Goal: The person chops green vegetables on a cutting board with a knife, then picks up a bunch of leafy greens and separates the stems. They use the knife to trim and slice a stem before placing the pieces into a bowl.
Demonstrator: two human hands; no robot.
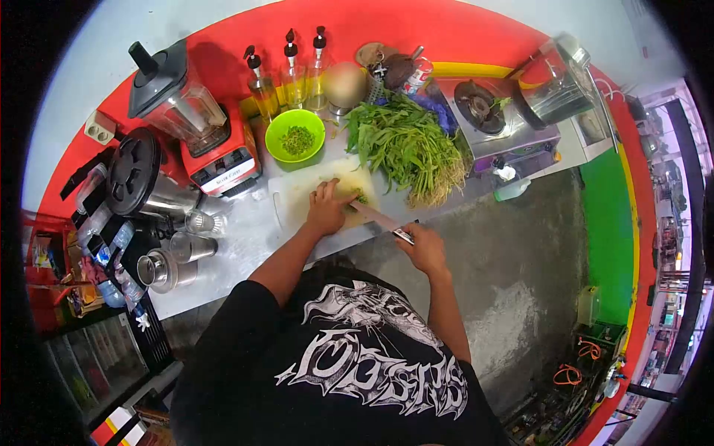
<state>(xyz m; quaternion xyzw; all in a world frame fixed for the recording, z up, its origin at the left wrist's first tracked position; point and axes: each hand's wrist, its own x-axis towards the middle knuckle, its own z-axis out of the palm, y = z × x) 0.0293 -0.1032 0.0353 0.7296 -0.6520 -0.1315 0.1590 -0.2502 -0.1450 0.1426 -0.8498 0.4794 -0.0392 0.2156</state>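
My right hand is wrapped round the handle of a knife, whose blade reaches left over the cutting board. At the blade's tip lie small green pieces. My left hand rests on the board just left of the blade tip, fingers bent and close together; what lies under them is hidden. Behind the board stands a lime-green bowl with chopped greens in it. A large heap of leafy greens with roots lies to the right of the board.
A red blender and metal cups stand at the left. Pump bottles line the red wall. On the right are a steel burner unit and another blender jug. The counter's front edge runs just below my hands.
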